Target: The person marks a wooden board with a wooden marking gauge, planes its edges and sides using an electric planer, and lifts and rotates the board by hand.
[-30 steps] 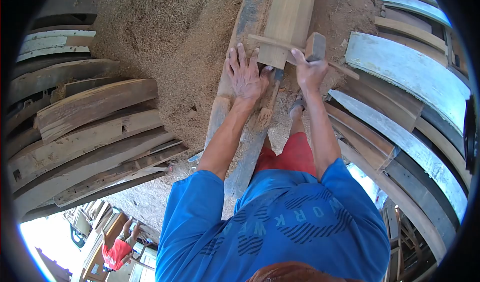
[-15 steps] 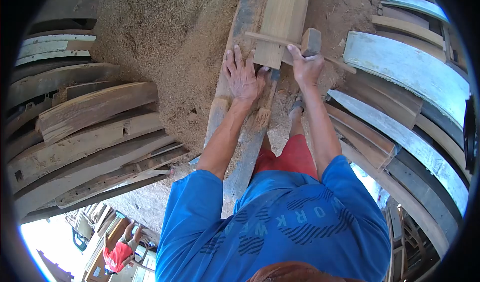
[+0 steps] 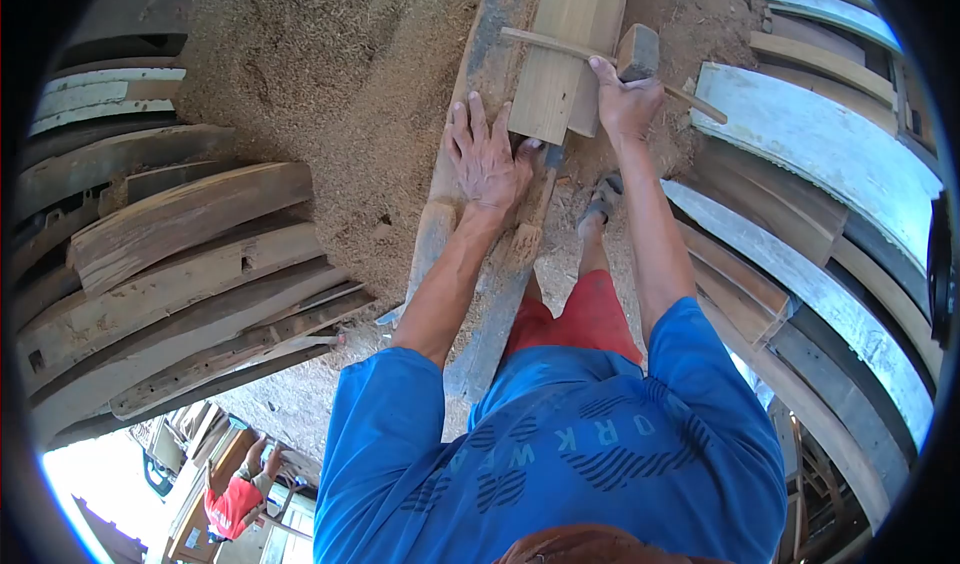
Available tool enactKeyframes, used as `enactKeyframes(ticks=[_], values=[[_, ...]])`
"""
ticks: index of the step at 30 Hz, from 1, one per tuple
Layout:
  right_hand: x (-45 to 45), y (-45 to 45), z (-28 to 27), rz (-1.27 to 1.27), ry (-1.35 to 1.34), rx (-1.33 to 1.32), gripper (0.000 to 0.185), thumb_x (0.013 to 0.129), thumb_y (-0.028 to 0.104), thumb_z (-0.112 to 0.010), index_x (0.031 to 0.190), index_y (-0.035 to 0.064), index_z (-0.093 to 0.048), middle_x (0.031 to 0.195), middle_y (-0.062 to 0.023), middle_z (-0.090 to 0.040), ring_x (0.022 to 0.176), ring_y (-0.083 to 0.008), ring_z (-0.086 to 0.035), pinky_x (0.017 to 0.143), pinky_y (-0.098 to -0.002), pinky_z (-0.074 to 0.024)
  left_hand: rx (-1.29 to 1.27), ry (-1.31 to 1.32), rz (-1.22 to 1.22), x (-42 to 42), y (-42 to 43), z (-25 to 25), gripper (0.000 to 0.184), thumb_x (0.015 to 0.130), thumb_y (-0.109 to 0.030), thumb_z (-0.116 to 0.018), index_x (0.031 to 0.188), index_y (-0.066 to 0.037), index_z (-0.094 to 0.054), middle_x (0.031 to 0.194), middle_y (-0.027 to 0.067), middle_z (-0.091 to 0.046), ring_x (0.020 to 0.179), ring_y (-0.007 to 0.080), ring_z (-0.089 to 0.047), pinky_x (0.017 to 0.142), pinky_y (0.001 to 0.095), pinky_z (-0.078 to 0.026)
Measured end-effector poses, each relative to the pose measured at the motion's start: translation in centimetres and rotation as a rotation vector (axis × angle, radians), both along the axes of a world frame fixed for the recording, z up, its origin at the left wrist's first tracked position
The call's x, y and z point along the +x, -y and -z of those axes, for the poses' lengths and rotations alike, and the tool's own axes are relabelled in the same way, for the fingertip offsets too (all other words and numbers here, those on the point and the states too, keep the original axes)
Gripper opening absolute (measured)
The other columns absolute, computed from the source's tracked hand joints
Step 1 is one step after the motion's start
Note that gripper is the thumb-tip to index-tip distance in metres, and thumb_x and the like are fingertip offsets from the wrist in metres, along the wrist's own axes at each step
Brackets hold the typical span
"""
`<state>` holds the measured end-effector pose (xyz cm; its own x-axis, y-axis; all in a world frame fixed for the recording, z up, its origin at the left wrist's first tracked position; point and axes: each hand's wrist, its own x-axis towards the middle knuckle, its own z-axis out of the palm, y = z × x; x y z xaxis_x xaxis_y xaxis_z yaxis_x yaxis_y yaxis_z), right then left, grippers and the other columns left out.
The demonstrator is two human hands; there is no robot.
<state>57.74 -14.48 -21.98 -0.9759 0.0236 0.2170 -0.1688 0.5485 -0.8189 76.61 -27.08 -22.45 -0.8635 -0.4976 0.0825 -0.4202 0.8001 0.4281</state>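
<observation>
Scribing seems in hand: the right hand (image 3: pixel 630 107) grips the marking gauge (image 3: pixel 638 52) across the board (image 3: pixel 544 94); the left hand (image 3: pixel 488 167) lies spread; steady pressure seems needed next.

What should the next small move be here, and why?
Probably slide the wooden block along the board, away from its near end: the right hand holds the block beside the board's edge, its rod lies across the board's top, and the left hand rests by the near end.
</observation>
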Motion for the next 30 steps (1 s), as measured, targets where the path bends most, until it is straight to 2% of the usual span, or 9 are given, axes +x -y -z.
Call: enactKeyframes(ticks=[2, 4, 7, 10, 13, 16, 24, 26, 30], values=[[-0.1, 0.0, -0.1, 0.004, -0.088, -0.004, 0.043, 0.075, 0.037, -0.093, 0.069, 0.0049, -0.064, 0.063, -0.0048, -0.063, 0.056, -0.021, -0.059, 0.06, -0.0395, -0.0502, -0.002, 0.001, 0.011, -0.3, 0.2, -0.5, 0.066, 0.087, -0.051, -0.072, 0.141, -0.016, -0.061, 0.162, 0.0223, -0.035, 0.15, 0.0455, -0.026, 0.121, 0.0588, -0.021], [0.3, 0.0, -1.6, -0.003, 0.013, 0.011, 0.042, 0.074, 0.032, -0.093, 0.089, 0.0051, -0.064, 0.078, -0.0082, -0.068, 0.069, -0.0247, -0.064, 0.069, -0.0402, -0.0524, 0.01, 0.019, 0.04, 0.0, 0.4, -1.7, 0.063, 0.088, -0.05, -0.07, 0.141, -0.016, -0.061, 0.161, 0.0227, -0.036, 0.149, 0.0461, -0.027, 0.12, 0.0581, -0.023], [0.3, 0.1, -2.4, -0.035, 0.206, 0.005, 0.066, 0.072, 0.023, -0.094, 0.127, 0.0065, -0.062, 0.106, -0.0143, -0.074, 0.095, -0.0311, -0.072, 0.086, -0.0409, -0.0557, 0.146, 0.068, 0.094, -0.6, 2.6, -4.0, 0.057, 0.094, -0.041, -0.063, 0.143, -0.013, -0.059, 0.155, 0.0263, -0.044, 0.143, 0.0456, -0.038, 0.117, 0.0559, -0.031], [0.1, 0.3, -2.6, -0.035, 0.207, 0.035, 0.067, 0.073, 0.024, -0.092, 0.13, 0.0077, -0.061, 0.109, -0.0164, -0.073, 0.098, -0.0342, -0.072, 0.087, -0.0432, -0.0562, 0.503, 0.0, 0.063, -5.1, 3.8, -3.0, 0.044, 0.096, -0.031, -0.058, 0.13, -0.004, -0.063, 0.133, 0.0265, -0.058, 0.121, 0.043, -0.056, 0.105, 0.0573, -0.039], [0.8, 0.1, -3.6, -0.048, 0.193, 0.069, 0.068, 0.075, 0.024, -0.09, 0.134, 0.0086, -0.059, 0.11, -0.0171, -0.073, 0.101, -0.0359, -0.072, 0.089, -0.0455, -0.0563, 0.058, -0.012, -0.101, -7.9, 0.8, -1.3, 0.025, 0.097, -0.024, -0.055, 0.109, -0.003, -0.061, 0.11, 0.0228, -0.061, 0.102, 0.041, -0.061, 0.089, 0.056, -0.045], [2.3, -0.2, -4.5, -0.077, 0.228, 0.124, 0.07, 0.079, 0.024, -0.086, 0.14, 0.0075, -0.055, 0.111, -0.0172, -0.073, 0.105, -0.036, -0.071, 0.093, -0.0466, -0.0551, -0.018, -0.076, -0.158, -8.4, 0.1, -0.7, 0.016, 0.096, -0.022, -0.055, 0.096, -0.006, -0.055, 0.098, 0.0196, -0.056, 0.094, 0.0392, -0.06, 0.081, 0.0549, -0.044], [-7.8, 2.8, -1.3, -0.027, 0.126, -0.017, 0.067, 0.073, 0.02, -0.091, 0.13, 0.0039, -0.06, 0.109, -0.0194, -0.071, 0.1, -0.0366, -0.07, 0.088, -0.0449, -0.0548, -0.013, -0.013, -0.164, -8.4, 0.0, -0.9, 0.013, 0.095, -0.02, -0.055, 0.097, -0.007, -0.054, 0.097, 0.0179, -0.057, 0.091, 0.0389, -0.059, 0.077, 0.0533, -0.044], [-9.8, 3.1, 0.3, 0.014, -0.029, 0.019, 0.066, 0.072, 0.022, -0.092, 0.127, 0.0031, -0.06, 0.103, -0.0188, -0.072, 0.096, -0.0363, -0.071, 0.086, -0.0451, -0.0548, -0.014, -0.027, -0.165, -9.0, 0.2, -1.1, 0.013, 0.095, -0.019, -0.055, 0.097, -0.007, -0.054, 0.097, 0.0181, -0.057, 0.091, 0.0391, -0.059, 0.077, 0.0531, -0.044], [-9.7, 2.6, -1.8, -0.019, 0.134, 0.074, 0.066, 0.072, 0.022, -0.092, 0.128, 0.0037, -0.061, 0.102, -0.0182, -0.072, 0.096, -0.0347, -0.071, 0.086, -0.0442, -0.0546, 0.003, -0.053, -0.14, -8.2, 0.1, -1.3, 0.013, 0.096, -0.02, -0.055, 0.097, -0.006, -0.054, 0.097, 0.0193, -0.056, 0.089, 0.0404, -0.058, 0.078, 0.054, -0.044]])
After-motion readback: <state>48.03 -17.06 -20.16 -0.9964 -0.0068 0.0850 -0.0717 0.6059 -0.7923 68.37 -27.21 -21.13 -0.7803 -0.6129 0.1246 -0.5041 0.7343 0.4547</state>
